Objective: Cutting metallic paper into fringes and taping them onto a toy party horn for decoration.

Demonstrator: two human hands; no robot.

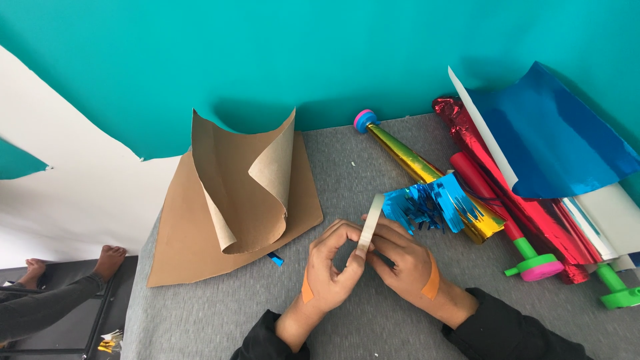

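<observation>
My left hand and my right hand meet at the middle of a grey table. Both pinch a narrow white paper strip that rises up between the thumbs. The strip joins a shiny blue foil fringe, which lies just beyond my right hand. The fringe rests against a gold foil party horn with a pink and blue mouthpiece. Each hand has an orange tape piece near the wrist.
Curled brown cardboard sheets lie to the left. At right are red foil horns with green and pink ends, a blue foil sheet and white paper. A teal wall stands behind. Another person's feet show at lower left.
</observation>
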